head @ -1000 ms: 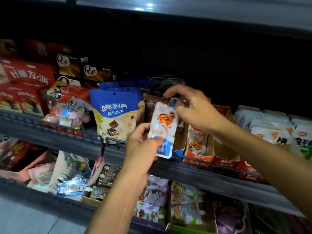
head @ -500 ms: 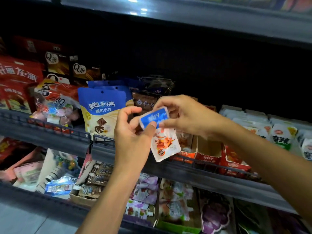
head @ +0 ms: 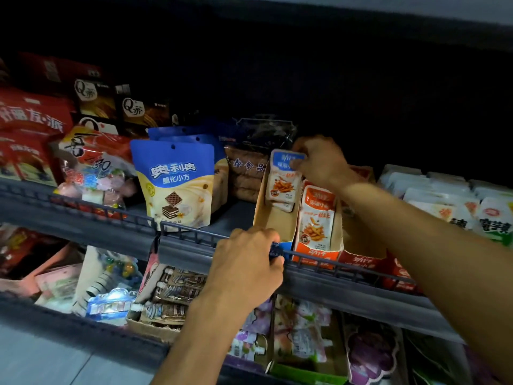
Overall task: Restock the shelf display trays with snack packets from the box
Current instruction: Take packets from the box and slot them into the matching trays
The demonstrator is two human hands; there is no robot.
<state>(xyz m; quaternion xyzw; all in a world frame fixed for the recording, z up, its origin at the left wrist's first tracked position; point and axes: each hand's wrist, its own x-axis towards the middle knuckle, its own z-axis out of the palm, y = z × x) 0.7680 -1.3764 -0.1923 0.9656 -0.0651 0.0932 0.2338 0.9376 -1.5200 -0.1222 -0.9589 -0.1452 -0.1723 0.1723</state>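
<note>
— What's closest to you right now?

— My left hand. I have it curled over the front of the blue-fronted display tray, right where the tray meets the shelf rail. The fingers are closed around that front edge; I see knuckles and not much else, so how firm the grip is I can't tell.

— And the packet?

— Farther back, in my right hand. I'm pinching the snack packet by its blue top band, thumb in front and fingers behind, otherwise loosely bent. The packet stands upright inside that same tray, toward its back end. Its long axis runs vertically, blue header up, the orange snack picture facing me, leaning only slightly. Another packet's edge peeks out just below and behind it.

— What's next to it?

— To the right, a neighbouring tray with an orange packet of the same shape, also upright and facing front. Left of my tray there's a gap of bare shelf, then a blue-and-cream wafer pouch standing at the rail.

— Beyond that?

— White packets stacked at the far right, red boxes at the far left, and the back of the shelf is too dark to read.
</note>
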